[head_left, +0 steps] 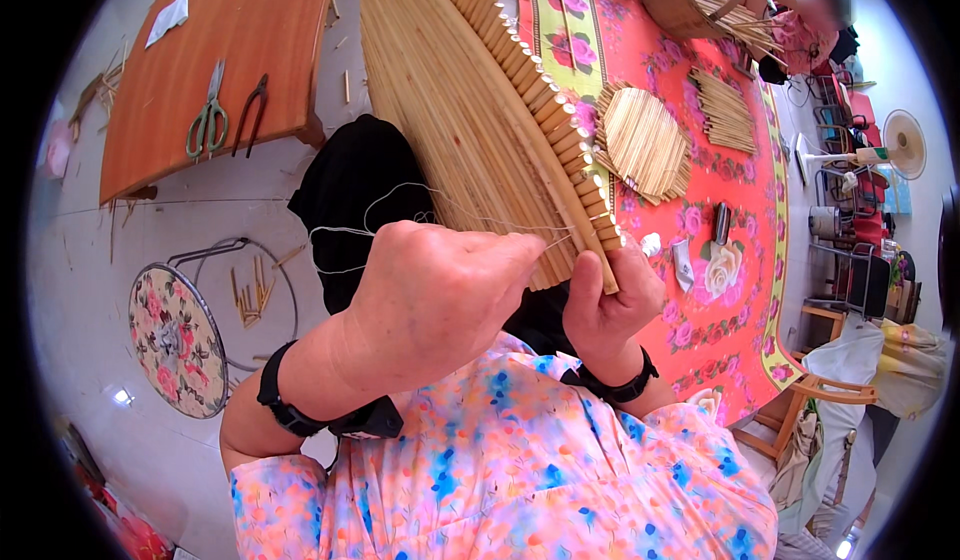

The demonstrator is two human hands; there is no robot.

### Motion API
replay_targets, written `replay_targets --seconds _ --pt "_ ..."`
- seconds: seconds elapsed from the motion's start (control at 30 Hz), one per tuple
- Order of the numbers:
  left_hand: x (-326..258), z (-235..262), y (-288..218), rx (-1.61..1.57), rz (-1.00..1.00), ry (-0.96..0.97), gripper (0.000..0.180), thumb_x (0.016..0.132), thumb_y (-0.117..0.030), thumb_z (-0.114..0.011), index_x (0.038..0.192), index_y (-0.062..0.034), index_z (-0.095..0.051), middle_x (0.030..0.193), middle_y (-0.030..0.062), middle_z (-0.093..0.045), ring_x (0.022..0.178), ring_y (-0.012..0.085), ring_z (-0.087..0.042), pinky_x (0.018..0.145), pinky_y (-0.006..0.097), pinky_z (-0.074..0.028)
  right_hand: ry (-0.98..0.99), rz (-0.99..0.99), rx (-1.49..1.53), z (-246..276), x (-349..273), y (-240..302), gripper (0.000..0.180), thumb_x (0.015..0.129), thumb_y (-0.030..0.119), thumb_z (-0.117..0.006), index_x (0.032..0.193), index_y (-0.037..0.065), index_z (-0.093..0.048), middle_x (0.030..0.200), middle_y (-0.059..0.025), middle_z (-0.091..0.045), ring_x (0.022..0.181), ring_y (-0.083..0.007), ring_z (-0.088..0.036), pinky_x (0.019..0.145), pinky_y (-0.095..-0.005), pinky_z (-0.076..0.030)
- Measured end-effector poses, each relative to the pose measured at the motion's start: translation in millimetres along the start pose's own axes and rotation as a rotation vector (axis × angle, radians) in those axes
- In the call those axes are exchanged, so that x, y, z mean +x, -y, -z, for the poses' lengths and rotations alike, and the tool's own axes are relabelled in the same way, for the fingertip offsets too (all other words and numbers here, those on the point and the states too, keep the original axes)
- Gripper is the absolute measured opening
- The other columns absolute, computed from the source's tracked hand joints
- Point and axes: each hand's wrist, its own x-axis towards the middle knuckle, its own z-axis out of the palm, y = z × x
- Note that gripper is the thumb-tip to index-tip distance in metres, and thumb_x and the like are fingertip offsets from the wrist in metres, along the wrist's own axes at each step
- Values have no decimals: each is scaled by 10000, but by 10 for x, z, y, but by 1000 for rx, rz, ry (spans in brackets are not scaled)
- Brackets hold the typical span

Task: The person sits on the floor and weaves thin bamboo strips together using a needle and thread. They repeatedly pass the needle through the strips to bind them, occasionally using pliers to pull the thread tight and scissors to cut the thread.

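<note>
Two hands on a reed mat edge

Left hand (435,295) clenched, pulling thin white thread (350,230) taut. Right hand (610,300) grips the near end of the long panel of tan bamboo slats (470,110), which slants up over the lap beside the red floral tablecloth (690,220). Judged risk: too hard a pull may snap the thread, or end slats slip loose

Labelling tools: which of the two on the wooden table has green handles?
The scissors, the left of the pair; the pliers to their right are dark with reddish handles.

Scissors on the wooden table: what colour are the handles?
Green handles on the scissors, head view.
</note>
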Motion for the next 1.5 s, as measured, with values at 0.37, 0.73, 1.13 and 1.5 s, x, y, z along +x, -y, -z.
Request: replay_targets --seconds 0.37,0.73,1.13,1.5 --pt "23 15 8 -12 5 34 163 770 -4 -642 930 4 -671 751 144 -671 630 291 -661 545 326 -520 0 20 -24 4 1 -16 235 755 57 -697 948 -63 -635 829 -188 -663 697 -299 -669 606 -304 -517" --pt "40 32 1 -9 13 55 148 769 -7 -650 915 1 -668 748 142 -666 639 296 -660 546 330 -517 -1 3 3 -1 11 -9 239 756 51 -694 953 -69 -631 831 -191 -660 701 -305 -666 613 -312 -517" --pt "75 2 -1 -8 3 33 110 770 -18 -654 879 -19 -644 696 134 -639 587 301 -630 505 342 -478 12 20 10 4 26 -16 235 762 54 -692 948 -72 -624 834 -196 -656 710 -309 -667 621 -316 -522" --pt "119 11 -52 19 11 46 87 778 -27 -648 864 -33 -634 650 131 -614 563 304 -613 493 358 -462 21 50 6 11 13 -30 249 765 102 -701 944 -56 -630 828 -184 -668 681 -302 -674 590 -325 -531"
